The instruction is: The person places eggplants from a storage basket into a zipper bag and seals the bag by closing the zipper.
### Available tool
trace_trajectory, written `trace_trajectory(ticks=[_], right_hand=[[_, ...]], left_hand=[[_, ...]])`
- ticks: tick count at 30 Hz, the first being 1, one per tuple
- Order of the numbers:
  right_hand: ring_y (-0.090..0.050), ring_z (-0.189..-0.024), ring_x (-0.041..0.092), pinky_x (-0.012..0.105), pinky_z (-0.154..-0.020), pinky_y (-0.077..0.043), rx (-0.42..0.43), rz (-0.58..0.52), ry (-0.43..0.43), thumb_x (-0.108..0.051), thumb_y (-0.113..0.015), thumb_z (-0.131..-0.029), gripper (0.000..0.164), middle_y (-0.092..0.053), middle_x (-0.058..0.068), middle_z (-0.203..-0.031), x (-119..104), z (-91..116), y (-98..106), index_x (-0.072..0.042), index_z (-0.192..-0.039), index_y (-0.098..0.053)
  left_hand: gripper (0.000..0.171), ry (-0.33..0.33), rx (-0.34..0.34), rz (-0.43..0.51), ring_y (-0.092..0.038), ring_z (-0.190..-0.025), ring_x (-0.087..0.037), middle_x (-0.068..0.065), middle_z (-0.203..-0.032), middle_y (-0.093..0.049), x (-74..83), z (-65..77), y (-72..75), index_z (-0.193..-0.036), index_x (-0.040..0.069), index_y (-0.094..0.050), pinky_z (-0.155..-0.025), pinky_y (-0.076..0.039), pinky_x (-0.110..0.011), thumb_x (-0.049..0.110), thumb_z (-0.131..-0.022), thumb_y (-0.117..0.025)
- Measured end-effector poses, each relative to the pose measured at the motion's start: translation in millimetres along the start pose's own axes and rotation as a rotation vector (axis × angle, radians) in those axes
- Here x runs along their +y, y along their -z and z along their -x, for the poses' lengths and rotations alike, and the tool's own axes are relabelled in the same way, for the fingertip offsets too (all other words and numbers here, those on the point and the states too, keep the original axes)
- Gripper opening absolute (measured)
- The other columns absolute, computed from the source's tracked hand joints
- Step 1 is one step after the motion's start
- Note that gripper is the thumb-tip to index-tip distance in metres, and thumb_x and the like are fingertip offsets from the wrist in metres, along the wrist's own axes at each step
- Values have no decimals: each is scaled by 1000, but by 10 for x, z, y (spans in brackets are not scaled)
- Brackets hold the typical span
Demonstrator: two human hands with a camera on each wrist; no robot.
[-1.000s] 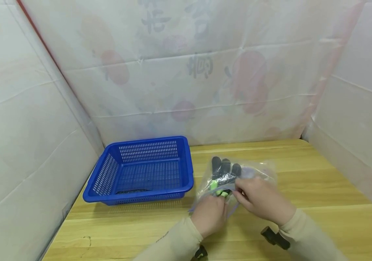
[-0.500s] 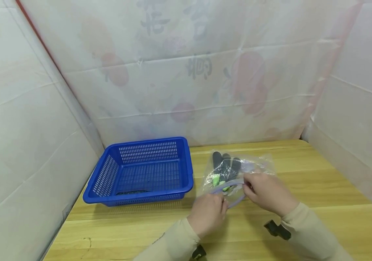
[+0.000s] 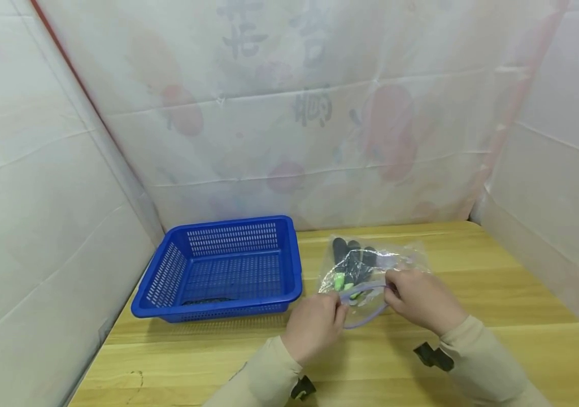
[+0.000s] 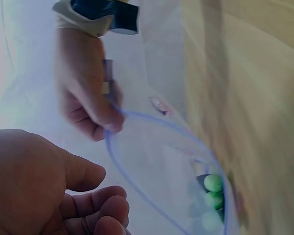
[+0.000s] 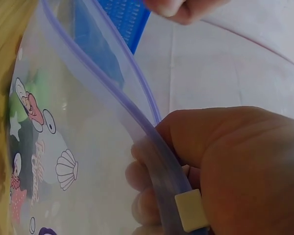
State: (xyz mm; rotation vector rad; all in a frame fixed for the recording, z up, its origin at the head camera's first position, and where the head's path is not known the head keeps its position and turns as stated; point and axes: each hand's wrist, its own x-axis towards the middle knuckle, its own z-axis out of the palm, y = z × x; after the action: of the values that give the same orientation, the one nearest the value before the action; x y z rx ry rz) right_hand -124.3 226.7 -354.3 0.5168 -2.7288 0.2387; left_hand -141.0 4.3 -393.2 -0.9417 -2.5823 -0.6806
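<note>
A clear zip bag with a purple-edged mouth lies on the table, its mouth spread apart toward me. Several black rounded sticks with green ends are inside it. Cartoon sea prints, including a shell, mark its side. My right hand pinches the right end of the mouth, thumb on the near side, close to a cream zip slider. My left hand is at the left end of the mouth. In the left wrist view its fingers bend loosely beside the purple edge, with nothing between thumb and fingers.
A blue perforated basket stands left of the bag, with a dark flat thing on its bottom. White printed sheets wall the wooden table at the back and sides.
My left hand has come out from the bag's mouth toward the left. My right hand has shifted slightly right with the bag's edge, and the mouth has spread wider.
</note>
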Motion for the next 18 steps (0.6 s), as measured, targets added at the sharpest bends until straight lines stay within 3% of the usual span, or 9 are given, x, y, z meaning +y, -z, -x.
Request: trace_trajectory(ticks=[8, 18], right_hand=[[-32, -49, 4, 22, -45, -30, -13, -1, -28, -10, -63, -83, 27, -37, -11, -56, 29, 9, -8, -21, -65, -47], [-33, -50, 5, 22, -45, -30, -15, -11, -36, -9, -62, -83, 27, -37, -10, -57, 30, 4, 16, -21, -65, -46]], left_hand=[[25, 27, 13, 66, -39, -44, -1, 11, -57, -47, -63, -5, 201, -71, 15, -58, -41, -32, -17, 23, -94, -61], [23, 63, -16, 49, -41, -45, -3, 11, -57, -49, -214, 23, 420, -73, 15, -60, -42, -34, -20, 26, -93, -63]])
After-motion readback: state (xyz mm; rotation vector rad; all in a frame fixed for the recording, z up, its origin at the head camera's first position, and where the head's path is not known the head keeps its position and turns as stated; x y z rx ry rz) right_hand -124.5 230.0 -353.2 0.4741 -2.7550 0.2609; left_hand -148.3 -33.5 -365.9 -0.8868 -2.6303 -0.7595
